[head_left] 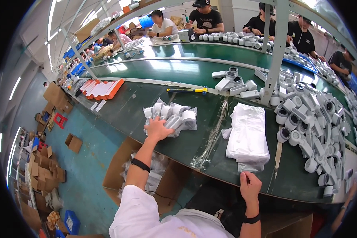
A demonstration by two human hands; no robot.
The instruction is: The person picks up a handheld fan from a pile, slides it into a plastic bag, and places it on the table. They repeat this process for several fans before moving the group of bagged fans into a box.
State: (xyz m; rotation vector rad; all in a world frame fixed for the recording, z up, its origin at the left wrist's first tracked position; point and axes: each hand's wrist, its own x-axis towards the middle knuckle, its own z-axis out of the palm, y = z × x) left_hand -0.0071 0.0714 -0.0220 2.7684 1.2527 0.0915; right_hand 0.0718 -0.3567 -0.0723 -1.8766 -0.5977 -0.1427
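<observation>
Packing work at a dark green table (121, 106), seen from above. The left hand (158, 129) lies on a group of grey parts in clear bags (185, 116), left of the middle of the table. Its fingers are spread and half open across the near left side of the group; whether they grip or only rest cannot be told. The right hand (250, 187) is at the near edge of the table, just below a stack of flat white plastic bags (246, 137). Its fingers are curled nearly closed, thumb toward forefinger; whether they pinch anything thin is unclear. To the right of the stack, loose grey parts (315, 123) form a large heap. Beyond the bagged group lies a hammer (186, 90) with a yellow and black handle; farther left are orange and white cartons (102, 89). Below the near edge, an open cardboard box (116, 163) holds more bagged parts (156, 171). Co-workers sit across the green conveyor belt (162, 50).
</observation>
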